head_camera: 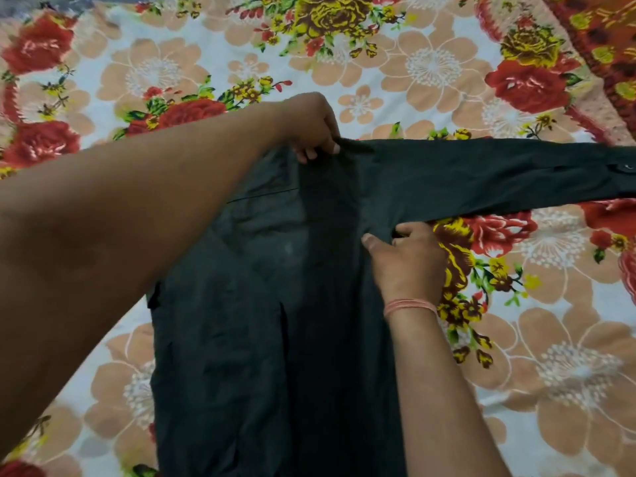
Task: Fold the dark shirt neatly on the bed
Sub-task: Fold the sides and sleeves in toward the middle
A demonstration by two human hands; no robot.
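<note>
The dark shirt [261, 332] lies lengthwise down the middle of the flowered bed sheet [172, 74]. One long sleeve [499, 173] stretches flat to the right, its buttoned cuff at the frame's right edge. My left hand [309, 127] pinches the shirt's top edge at the shoulder, fingers closed on the cloth. My right hand [407, 259], with a pink thread band on the wrist, grips the fabric at the armpit just below where the sleeve starts. My left forearm hides the shirt's left shoulder and left sleeve.
A second cloth with a dark red and orange flower pattern [605, 46] lies at the top right corner. Bare sheet spreads on both sides of the shirt and beyond its top edge.
</note>
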